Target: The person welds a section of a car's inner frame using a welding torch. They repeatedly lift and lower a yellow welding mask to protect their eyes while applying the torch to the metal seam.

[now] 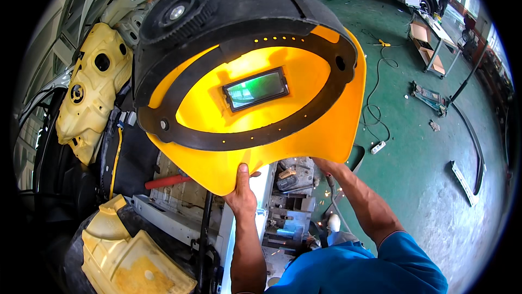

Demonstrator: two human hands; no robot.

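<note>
A yellow welding mask with a black headband frame and a small green-tinted lens fills the middle of the view, its inside facing me. My left hand grips its lower edge from below. My right forearm reaches forward under the mask's right corner, and that hand is hidden behind the mask. A grey hose or cable runs beside this forearm. Small sparks fly above the grey metal car body parts below the mask.
Yellow foam-coated panels lie at left and lower left, with a red-handled tool between them. On the green floor are a floor jack, a white power strip, black cables and a trolley.
</note>
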